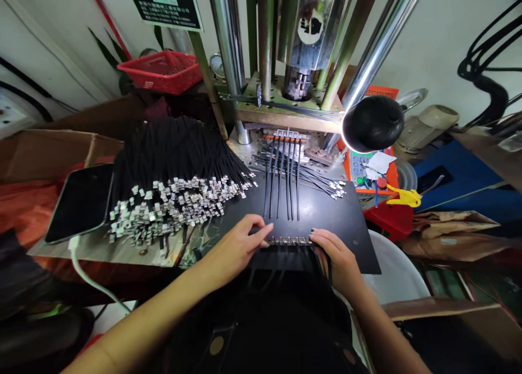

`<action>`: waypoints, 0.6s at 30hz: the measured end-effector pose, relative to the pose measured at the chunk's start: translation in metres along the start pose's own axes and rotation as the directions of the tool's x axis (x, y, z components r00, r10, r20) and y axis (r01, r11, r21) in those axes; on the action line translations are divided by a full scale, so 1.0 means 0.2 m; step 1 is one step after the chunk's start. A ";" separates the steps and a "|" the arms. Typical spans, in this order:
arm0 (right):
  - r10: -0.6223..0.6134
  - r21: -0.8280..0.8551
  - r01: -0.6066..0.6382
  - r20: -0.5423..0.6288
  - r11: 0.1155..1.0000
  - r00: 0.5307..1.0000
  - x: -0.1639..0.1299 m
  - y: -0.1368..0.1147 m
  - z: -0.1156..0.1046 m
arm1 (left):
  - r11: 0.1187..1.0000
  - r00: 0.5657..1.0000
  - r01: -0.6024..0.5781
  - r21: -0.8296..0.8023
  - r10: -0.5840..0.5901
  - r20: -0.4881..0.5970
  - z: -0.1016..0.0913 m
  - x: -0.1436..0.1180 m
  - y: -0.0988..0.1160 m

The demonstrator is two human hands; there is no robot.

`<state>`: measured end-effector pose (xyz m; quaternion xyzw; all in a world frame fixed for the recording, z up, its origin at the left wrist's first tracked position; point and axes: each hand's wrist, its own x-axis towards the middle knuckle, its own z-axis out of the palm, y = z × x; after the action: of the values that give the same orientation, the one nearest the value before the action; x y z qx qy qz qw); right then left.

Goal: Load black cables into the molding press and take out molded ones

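**Operator A:** Which step is in hand?

**Operator B:** By my reading, seating the cable ends. A row of metal connectors (pixel 289 240) lies along the near edge of the black plate (pixel 350 222), and both hands work at it. The left hand (pixel 238 243) rests at the left end of the row, fingers pressed down flat on the plate, grip together on nothing that I can see. The right hand (pixel 336 251) sits at the right end, fingertips touching the last connector; whether its grip is clamped on it, I cannot tell.

**Operator A:** Where do the cables run?

**Operator B:** Six black cables (pixel 283 178) run in parallel from that row across the plate to the white fixture (pixel 289 135) at the base of the press (pixel 285 86), at the far edge of the plate.

**Operator A:** And the stock?

**Operator B:** A large bundle of cables with metal terminals (pixel 171 200) lies on the left side of the bench, just beside the plate. A smaller bundle (pixel 322 184) lies across the far right part of the plate. A phone (pixel 81 200) rests at the left edge of the bench.

**Operator A:** What does the next move call for?

**Operator B:** In my judgement, even pressure from both hands, so the row stays straight and no connector lifts or skews. Spacing must match the fixture slots.
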<state>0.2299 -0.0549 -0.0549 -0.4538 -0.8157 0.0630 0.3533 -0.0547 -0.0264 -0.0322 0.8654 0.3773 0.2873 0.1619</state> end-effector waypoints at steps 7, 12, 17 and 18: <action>-0.002 0.001 0.002 -0.008 1.000 1.000 0.00 0.01 0.01 | 0.953 0.981 0.043 -0.301 -0.097 -0.165 0.06 0.01 0.01; -0.005 0.004 0.005 0.007 1.000 1.000 0.00 0.01 0.00 | 0.895 0.959 0.133 -0.425 -0.224 -0.172 0.13 0.00 0.02; -0.002 -0.002 0.002 0.016 1.000 1.000 0.01 0.00 -0.01 | 0.820 0.936 0.301 -0.487 -0.353 -0.015 0.06 0.02 0.03; -0.001 0.000 0.001 0.013 1.000 1.000 0.01 0.00 -0.01 | 0.795 0.919 0.345 -0.499 -0.393 0.009 0.05 0.03 0.03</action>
<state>0.2305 -0.0529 -0.0524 -0.4527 -0.8183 0.0659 0.3479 -0.0418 -0.0267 -0.0356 0.6905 0.4604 0.3772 0.4111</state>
